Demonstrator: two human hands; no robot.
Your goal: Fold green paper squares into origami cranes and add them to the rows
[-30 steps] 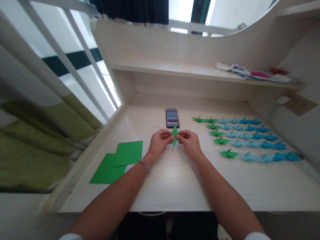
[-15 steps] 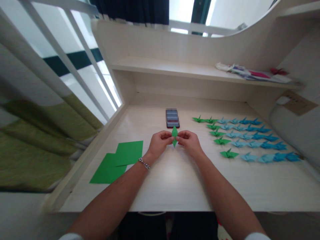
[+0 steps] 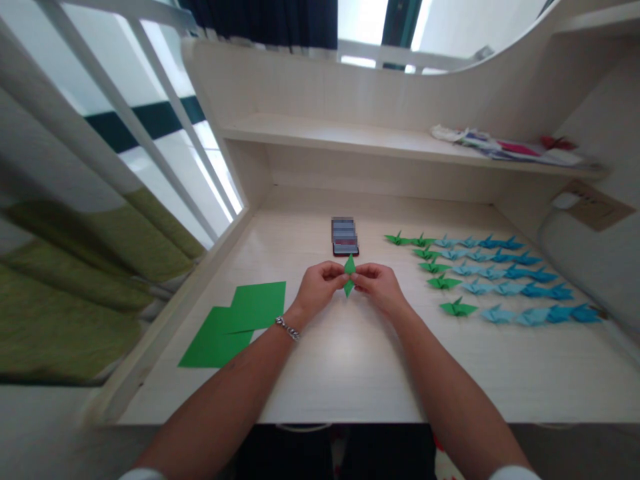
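Observation:
Between my hands, over the middle of the desk, is a small folded green origami paper [image 3: 349,266], long and diamond-shaped with points at top and bottom. My left hand [image 3: 323,283] pinches its left edge between thumb and fingers. From the other side, my right hand [image 3: 376,281] pinches the right edge the same way. The fingertips nearly meet and hide the paper's middle. Just beyond it lies a phone [image 3: 345,235] with its screen blurred. Green paper sheets [image 3: 259,305] overlap on the desk to the left of my left forearm.
Rows of folded paper cranes stand on the right, with green cranes [image 3: 444,283] nearest my hand and blue cranes [image 3: 547,291] farther right. A shelf [image 3: 340,137] with papers [image 3: 515,148] spans the back. A railing [image 3: 170,100] and curtain [image 3: 75,267] border the left.
The folded green paper has tilted slightly and looks a little narrower between my fingertips. Both hands keep almost the same place and grip.

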